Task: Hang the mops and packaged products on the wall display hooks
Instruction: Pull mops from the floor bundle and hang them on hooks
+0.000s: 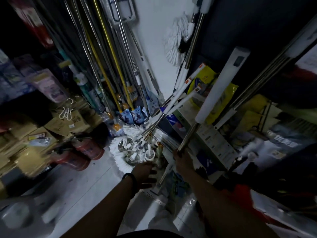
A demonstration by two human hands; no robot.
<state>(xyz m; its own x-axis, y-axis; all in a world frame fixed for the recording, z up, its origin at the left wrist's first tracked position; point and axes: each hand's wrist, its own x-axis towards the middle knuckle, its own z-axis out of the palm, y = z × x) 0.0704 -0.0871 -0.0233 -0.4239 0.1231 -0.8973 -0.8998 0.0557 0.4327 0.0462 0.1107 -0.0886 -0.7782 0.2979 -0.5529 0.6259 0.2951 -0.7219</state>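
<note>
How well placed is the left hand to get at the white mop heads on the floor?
Probably yes: the left hand hovers at the near rim of the white mop heads, nothing between them. The leaning poles cross farther back, and the right hand grips its steel pole off to the side.

White mop heads (115, 149) are glowing on the grey floor (96, 182); left of the mop heads, red cylinders (89, 150), perhaps extinguishers, are sitting by brown cartons (56, 125); above, yellow poles (110, 47) are gleaming.
</note>
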